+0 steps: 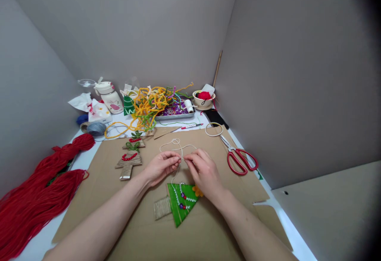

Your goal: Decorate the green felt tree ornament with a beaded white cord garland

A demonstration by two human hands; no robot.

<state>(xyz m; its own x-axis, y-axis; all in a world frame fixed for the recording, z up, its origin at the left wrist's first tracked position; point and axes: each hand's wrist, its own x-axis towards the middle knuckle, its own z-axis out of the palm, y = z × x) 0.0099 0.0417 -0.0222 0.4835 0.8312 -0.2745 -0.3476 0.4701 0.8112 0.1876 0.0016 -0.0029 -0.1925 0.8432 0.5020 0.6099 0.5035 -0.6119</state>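
My left hand (163, 167) and my right hand (204, 169) face each other over the cardboard, fingertips a short gap apart. Both pinch a thin white string (176, 142), which loops loosely on the cardboard beyond them. One strand runs down to a green yarn-wrapped Christmas tree (183, 209) lying on its side just below my hands. Silver beads with purple and red ones cross the tree, and an orange flower sits at its tip, partly behind my right hand. Its trunk (162, 208) is wound in beige cord.
Red-handled scissors (238, 158) and a hoop (214, 129) lie right. Twine-wrapped trees (131, 158) and red yarn (44, 189) are left. Behind stand a bead tray (175, 115), tangled yellow yarn (150, 104), a bottle (109, 97) and a bowl (204, 101). Cardboard (98, 201) covers the table between grey walls.
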